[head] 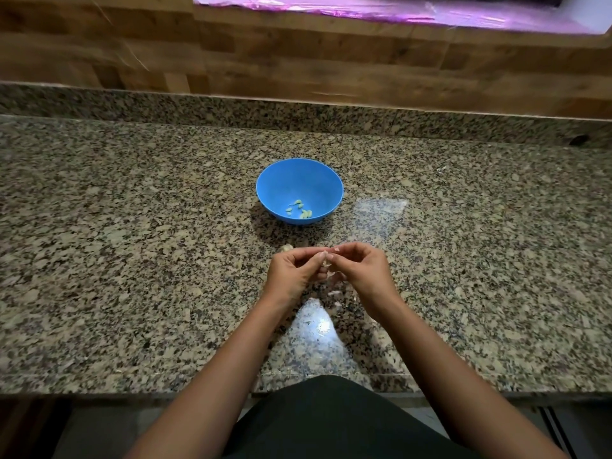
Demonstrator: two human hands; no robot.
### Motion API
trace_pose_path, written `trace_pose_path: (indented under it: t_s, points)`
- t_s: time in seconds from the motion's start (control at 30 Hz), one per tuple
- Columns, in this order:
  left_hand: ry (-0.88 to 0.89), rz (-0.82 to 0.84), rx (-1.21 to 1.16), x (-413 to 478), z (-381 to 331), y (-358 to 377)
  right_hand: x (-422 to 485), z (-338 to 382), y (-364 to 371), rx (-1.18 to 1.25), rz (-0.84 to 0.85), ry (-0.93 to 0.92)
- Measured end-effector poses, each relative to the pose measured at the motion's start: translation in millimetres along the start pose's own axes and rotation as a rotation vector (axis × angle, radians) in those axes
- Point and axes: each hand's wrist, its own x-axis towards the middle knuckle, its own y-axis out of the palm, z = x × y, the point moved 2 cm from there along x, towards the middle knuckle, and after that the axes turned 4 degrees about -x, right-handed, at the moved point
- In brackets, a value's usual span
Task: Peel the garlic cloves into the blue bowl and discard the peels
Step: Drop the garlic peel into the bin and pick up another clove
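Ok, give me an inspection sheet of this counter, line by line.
Surface: speckled granite counter, glare patches near the front edge.
Job's things: blue bowl upright, a few peeled cloves inside; a clove pinched between both hands; another garlic piece on the counter behind the left hand.
Clutter: peel scraps under the hands.
Grippers: left hand and right hand meet on the clove, in front of the bowl.
Cables: nothing seen.
Surroundings: wood wall; purple-lit opening above.

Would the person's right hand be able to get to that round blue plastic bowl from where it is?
Probably yes. The blue plastic bowl sits just beyond the right hand on bare speckled granite counter, nothing between. But both hands are pinching a garlic clove.
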Motion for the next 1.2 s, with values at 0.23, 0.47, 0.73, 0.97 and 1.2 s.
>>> trace_pose_path:
  t_s: [0.23, 0.47, 0.73, 0.97, 1.2]
  points:
    - [0.013, -0.039, 0.048, 2, -2, 2, 8, -3, -4, -0.165, -0.033, -0.052]
    - [0.014, -0.095, 0.061, 4, -1, 6, 7, -5, -2, 0.023, -0.022, -0.012]
    - [-0.002, -0.081, 0.100, 5, -4, 10, 7, -5, -6, 0.437, 0.058, 0.196]
    - [0.067, -0.111, 0.280, 1, 1, 10, 6, -8, -7, 0.417, 0.051, 0.213]
    - [0.051, -0.115, 0.289, 1, 1, 8, 7, -9, -10, 0.437, 0.020, 0.209]
